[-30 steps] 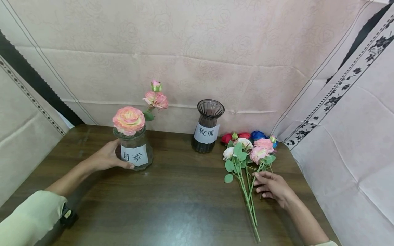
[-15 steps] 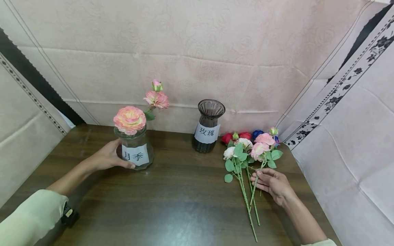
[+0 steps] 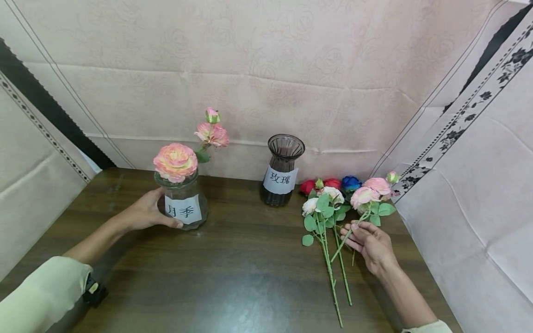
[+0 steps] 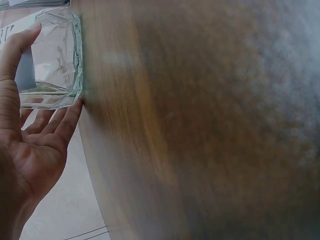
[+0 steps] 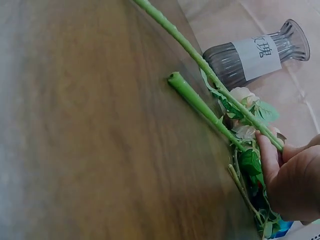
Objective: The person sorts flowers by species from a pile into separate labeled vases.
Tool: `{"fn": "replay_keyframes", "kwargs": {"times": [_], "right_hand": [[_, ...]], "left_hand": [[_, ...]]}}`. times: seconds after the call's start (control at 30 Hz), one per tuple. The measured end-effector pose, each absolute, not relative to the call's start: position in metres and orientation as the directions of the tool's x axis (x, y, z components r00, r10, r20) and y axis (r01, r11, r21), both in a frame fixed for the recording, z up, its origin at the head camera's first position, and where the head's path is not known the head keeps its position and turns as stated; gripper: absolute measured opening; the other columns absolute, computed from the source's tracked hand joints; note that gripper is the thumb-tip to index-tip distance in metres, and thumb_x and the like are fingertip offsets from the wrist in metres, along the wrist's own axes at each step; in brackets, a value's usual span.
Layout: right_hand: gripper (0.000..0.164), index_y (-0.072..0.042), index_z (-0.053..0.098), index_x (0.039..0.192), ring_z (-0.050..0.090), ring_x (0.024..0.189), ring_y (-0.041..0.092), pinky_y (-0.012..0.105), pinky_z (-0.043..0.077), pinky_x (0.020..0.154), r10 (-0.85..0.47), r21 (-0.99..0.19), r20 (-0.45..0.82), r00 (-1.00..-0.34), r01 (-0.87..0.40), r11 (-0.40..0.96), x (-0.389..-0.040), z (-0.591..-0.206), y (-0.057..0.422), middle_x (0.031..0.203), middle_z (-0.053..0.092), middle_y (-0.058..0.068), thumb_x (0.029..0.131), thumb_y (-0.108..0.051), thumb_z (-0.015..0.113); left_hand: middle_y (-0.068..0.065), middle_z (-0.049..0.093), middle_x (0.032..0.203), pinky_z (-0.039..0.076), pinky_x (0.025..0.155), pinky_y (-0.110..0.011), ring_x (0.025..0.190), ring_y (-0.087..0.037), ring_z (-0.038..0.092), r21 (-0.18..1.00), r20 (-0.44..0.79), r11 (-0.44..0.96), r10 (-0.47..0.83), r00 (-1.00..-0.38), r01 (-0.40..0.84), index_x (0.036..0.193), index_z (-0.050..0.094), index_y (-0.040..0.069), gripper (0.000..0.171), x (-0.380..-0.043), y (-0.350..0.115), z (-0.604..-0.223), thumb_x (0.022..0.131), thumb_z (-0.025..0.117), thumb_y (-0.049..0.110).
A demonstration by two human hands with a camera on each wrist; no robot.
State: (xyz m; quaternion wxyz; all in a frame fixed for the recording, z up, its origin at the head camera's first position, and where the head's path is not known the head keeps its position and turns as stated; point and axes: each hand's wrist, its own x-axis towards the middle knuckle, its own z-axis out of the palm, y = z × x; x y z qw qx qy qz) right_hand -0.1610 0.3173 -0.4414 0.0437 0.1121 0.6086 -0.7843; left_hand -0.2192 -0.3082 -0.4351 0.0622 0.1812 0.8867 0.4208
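The left hand (image 3: 145, 212) held a clear glass jar (image 3: 183, 194), with its thumb on the front and the other fingers reaching round the far side. The jar stood upright on the brown wooden table (image 3: 233, 282), just to the right of that palm, and a white paper label (image 3: 183, 209) with Chinese writing was stuck on it. Two flowers were in the jar. A big pink-and-yellow bloom (image 3: 176, 163) sat in its mouth, and a thin pink sprig (image 3: 213, 134) with a bud on top leaned out farther to the right of the hand. The right hand (image 3: 370, 245) was pinching the green stem of a pink rose spray (image 3: 364, 196) between its thumb and fingers. The pink blooms were just past the fingertips, and the low end of the stem slanted back to the left of the hand. White roses (image 3: 331, 195) lay to the left of the right hand, with red roses (image 3: 307, 187) and a blue rose (image 3: 351, 183) beyond it. A dark glass vase (image 3: 283, 163) stood upright between the two hands, farther back than both. Its bottom was too dark to see what was inside.
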Motion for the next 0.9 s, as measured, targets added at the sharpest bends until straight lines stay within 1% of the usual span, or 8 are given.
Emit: {"fn": "replay_keyframes", "kwargs": {"times": [0.2,0.37,0.47,0.53,0.77,0.83,0.9], "right_hand": [[0.018,-0.015,0.064,0.104,0.085,0.098,0.011,0.03,0.068,0.094,0.115,-0.943,-0.19,-0.975,0.149,-0.296,-0.165,-0.439,0.315,0.101,0.085,-0.004,0.116,-0.004,0.059],[0.013,-0.012,0.069,0.109,0.086,0.098,0.013,0.032,0.069,0.094,0.126,-0.922,-0.181,-0.975,0.124,-0.366,-0.169,-0.438,0.312,0.102,0.087,-0.001,0.115,-0.005,0.06],[0.006,-0.01,0.067,0.113,0.086,0.1,0.015,0.032,0.069,0.094,0.137,-0.91,-0.179,-0.974,0.111,-0.399,-0.171,-0.437,0.309,0.102,0.087,-0.001,0.114,-0.006,0.063],[0.003,-0.01,0.065,0.113,0.086,0.101,0.017,0.033,0.069,0.094,0.152,-0.901,-0.18,-0.972,0.101,-0.421,-0.172,-0.436,0.306,0.101,0.087,0.0,0.113,-0.007,0.064],[0.006,-0.008,0.066,0.108,0.087,0.097,0.019,0.035,0.07,0.09,0.213,-0.864,-0.183,-0.96,0.054,-0.501,-0.179,-0.433,0.293,0.098,0.085,0.004,0.112,-0.005,0.064],[0.005,-0.008,0.066,0.108,0.087,0.098,0.019,0.036,0.07,0.091,0.22,-0.853,-0.179,-0.959,0.041,-0.52,-0.181,-0.431,0.29,0.099,0.085,0.005,0.111,-0.005,0.066],[0.005,-0.008,0.065,0.108,0.087,0.1,0.02,0.036,0.07,0.091,0.223,-0.848,-0.168,-0.96,0.025,-0.529,-0.182,-0.429,0.286,0.1,0.086,0.006,0.111,-0.004,0.065]], "left_hand": [[-0.022,0.073,0.143,0.055,0.101,-0.023,0.132,-0.04,0.071,0.773,0.043,0.575,0.375,-0.926,0.269,0.157,0.049,-0.003,0.093,-0.22,-0.309,-0.436,0.084,0.101,0.022],[-0.022,0.073,0.143,0.055,0.101,-0.023,0.132,-0.04,0.071,0.776,0.049,0.568,0.382,-0.923,0.276,0.156,0.049,-0.002,0.092,-0.221,-0.309,-0.437,0.084,0.101,0.021],[-0.022,0.073,0.143,0.056,0.101,-0.023,0.131,-0.039,0.071,0.776,0.049,0.566,0.383,-0.923,0.276,0.156,0.049,-0.003,0.092,-0.22,-0.309,-0.438,0.084,0.101,0.021],[-0.022,0.073,0.142,0.056,0.101,-0.023,0.13,-0.038,0.071,0.775,0.048,0.568,0.382,-0.923,0.276,0.156,0.049,-0.003,0.092,-0.22,-0.309,-0.438,0.084,0.101,0.021],[-0.022,0.073,0.143,0.055,0.102,-0.023,0.131,-0.039,0.071,0.777,0.044,0.57,0.377,-0.925,0.269,0.158,0.048,-0.003,0.094,-0.22,-0.309,-0.437,0.085,0.101,0.022],[-0.022,0.073,0.142,0.055,0.101,-0.023,0.131,-0.039,0.072,0.779,0.044,0.566,0.377,-0.925,0.267,0.157,0.048,-0.003,0.094,-0.22,-0.309,-0.437,0.084,0.101,0.022],[-0.022,0.073,0.142,0.055,0.101,-0.023,0.13,-0.037,0.072,0.78,0.044,0.565,0.377,-0.925,0.268,0.157,0.048,-0.003,0.093,-0.22,-0.309,-0.437,0.084,0.101,0.022]]}}
